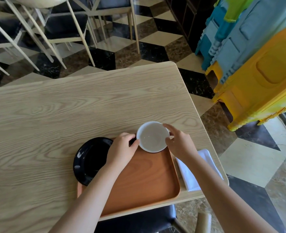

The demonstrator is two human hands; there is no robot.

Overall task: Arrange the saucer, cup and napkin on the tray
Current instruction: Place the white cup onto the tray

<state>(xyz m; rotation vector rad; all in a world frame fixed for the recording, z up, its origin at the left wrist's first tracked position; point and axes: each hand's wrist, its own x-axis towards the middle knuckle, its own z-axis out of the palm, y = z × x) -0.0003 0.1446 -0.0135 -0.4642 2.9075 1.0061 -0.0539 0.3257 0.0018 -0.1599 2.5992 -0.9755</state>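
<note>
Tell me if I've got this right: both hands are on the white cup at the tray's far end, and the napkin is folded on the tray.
Not quite. The head view shows the napkin lying on the table, right of the tray. The rest holds: left hand and right hand are on the white cup.

Saucer (90, 159) on tray (147, 179) left edge; cup (153, 137) at far end; napkin (192, 172) right, on table (71, 106).

This looks like a place where people eat, like a café or restaurant. Past the hands stands a long light wooden table (91, 101). Beyond it are many cream-legged chairs with dark seats (63, 29) on a shiny black, brown and cream tiled floor (147, 39). Stacked yellow, blue and green plastic stools (256, 64) stand off to the right.
</note>
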